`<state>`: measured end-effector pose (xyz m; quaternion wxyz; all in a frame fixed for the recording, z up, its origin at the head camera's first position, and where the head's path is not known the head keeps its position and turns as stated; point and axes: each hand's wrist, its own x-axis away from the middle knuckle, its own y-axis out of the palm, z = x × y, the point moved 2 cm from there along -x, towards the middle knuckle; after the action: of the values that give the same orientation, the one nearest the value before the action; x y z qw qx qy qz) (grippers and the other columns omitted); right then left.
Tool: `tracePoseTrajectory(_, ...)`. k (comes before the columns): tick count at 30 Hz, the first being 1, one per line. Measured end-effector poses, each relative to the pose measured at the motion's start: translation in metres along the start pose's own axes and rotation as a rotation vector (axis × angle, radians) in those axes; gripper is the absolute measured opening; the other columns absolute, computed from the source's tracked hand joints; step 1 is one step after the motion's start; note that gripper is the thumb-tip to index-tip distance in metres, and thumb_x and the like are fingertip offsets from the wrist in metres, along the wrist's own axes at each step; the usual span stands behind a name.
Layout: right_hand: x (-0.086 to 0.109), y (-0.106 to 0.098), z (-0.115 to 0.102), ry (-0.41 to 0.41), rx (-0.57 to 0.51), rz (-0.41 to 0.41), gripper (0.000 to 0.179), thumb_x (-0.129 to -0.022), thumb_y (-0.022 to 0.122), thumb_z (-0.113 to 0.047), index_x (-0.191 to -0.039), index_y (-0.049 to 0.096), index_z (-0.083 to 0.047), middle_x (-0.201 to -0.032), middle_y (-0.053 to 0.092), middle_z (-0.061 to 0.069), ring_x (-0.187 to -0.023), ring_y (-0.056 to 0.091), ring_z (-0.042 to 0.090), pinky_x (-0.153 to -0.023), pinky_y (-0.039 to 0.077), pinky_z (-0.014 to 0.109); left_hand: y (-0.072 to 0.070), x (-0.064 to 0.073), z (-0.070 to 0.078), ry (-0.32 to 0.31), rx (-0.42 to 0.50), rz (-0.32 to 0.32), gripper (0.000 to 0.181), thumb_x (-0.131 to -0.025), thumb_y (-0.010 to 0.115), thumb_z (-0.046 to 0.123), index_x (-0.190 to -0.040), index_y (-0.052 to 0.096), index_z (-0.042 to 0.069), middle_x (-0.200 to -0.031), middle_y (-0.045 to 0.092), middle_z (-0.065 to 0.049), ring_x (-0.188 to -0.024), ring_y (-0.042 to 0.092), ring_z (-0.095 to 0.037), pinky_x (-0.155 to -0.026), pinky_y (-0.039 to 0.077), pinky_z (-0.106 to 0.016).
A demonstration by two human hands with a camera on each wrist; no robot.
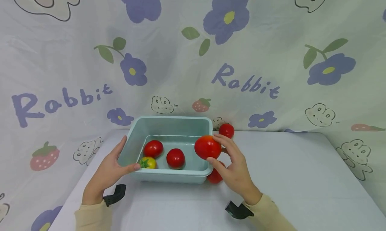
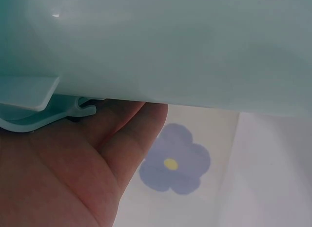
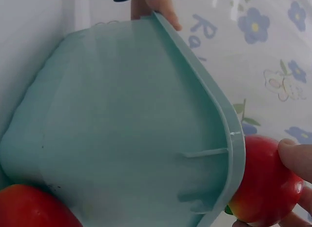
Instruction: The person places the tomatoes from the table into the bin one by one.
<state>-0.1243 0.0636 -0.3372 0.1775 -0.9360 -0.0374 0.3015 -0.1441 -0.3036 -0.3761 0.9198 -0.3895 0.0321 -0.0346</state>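
Note:
A pale blue-green plastic basin (image 1: 178,173) stands on the white table. My left hand (image 1: 105,170) grips its left end, thumb over the near rim and fingers along the side; in the left wrist view the fingers pass under the basin's edge. Between fingertips and thumb, my right hand (image 1: 238,169) pinches a red tomato (image 1: 207,147) at the basin's right rim. Inside lie two red tomatoes (image 1: 176,158) and a yellow tomato (image 1: 148,162) with a green star-shaped top. Part of the held tomato (image 3: 265,180) is hidden behind the rim in the right wrist view.
Outside the basin, one red tomato (image 1: 226,130) lies by its far right corner. Another red tomato (image 1: 215,176) sits by the near right corner, partly behind my right hand. A printed cloth (image 1: 169,66) hangs along the table's back edge.

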Motion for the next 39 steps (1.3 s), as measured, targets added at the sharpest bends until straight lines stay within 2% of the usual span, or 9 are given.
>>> tracePoseTrajectory(6,-0.002,0.008,0.006,-0.006,-0.017,-0.016,0.056,-0.078,0.072,-0.002,-0.129,0.049,-0.002,-0.134,0.047,0.012,-0.118,0.048,0.019,-0.088,0.05,0.029,0.0,0.0,0.0,-0.007,-0.003,0.0,0.103,-0.078,0.073,0.035,-0.15,0.0,0.02,-0.151,0.016,-0.02,-0.128,0.029,-0.046,-0.092,0.03,-0.07)
tracePoseTrajectory(13,0.0,0.021,0.037,-0.007,-0.009,-0.045,0.06,-0.08,0.073,-0.017,-0.134,0.047,-0.018,-0.138,0.044,-0.003,-0.118,0.047,0.012,-0.089,0.049,0.029,0.001,0.0,0.001,-0.012,-0.01,0.002,0.103,-0.077,0.073,0.036,-0.15,0.001,0.02,-0.152,0.016,-0.02,-0.129,0.027,-0.046,-0.092,0.03,-0.07)
tracePoseTrajectory(16,0.0,0.023,0.043,-0.017,-0.012,-0.05,0.06,-0.081,0.072,-0.02,-0.135,0.046,-0.021,-0.139,0.043,-0.004,-0.117,0.048,0.012,-0.088,0.05,0.029,0.001,0.0,0.001,-0.014,-0.004,-0.001,0.103,-0.077,0.073,0.035,-0.15,0.001,0.021,-0.152,0.015,-0.019,-0.13,0.026,-0.046,-0.092,0.029,-0.07)
tracePoseTrajectory(26,0.002,0.031,0.037,-0.087,0.007,-0.085,0.056,-0.083,0.07,-0.023,-0.134,0.048,-0.017,-0.139,0.044,0.002,-0.124,0.042,0.017,-0.087,0.051,0.032,0.001,-0.001,-0.001,-0.018,-0.004,0.006,0.103,-0.077,0.073,0.035,-0.15,0.002,0.022,-0.152,0.015,-0.018,-0.13,0.025,-0.046,-0.091,0.029,-0.071)
tracePoseTrajectory(39,0.004,0.037,0.039,-0.129,0.037,-0.11,0.055,-0.083,0.07,-0.025,-0.133,0.05,-0.018,-0.138,0.044,0.0,-0.122,0.041,0.017,-0.087,0.051,0.032,0.001,-0.002,-0.001,-0.017,-0.012,0.007,0.103,-0.077,0.073,0.035,-0.15,0.001,0.022,-0.152,0.016,-0.02,-0.129,0.026,-0.046,-0.091,0.029,-0.071)
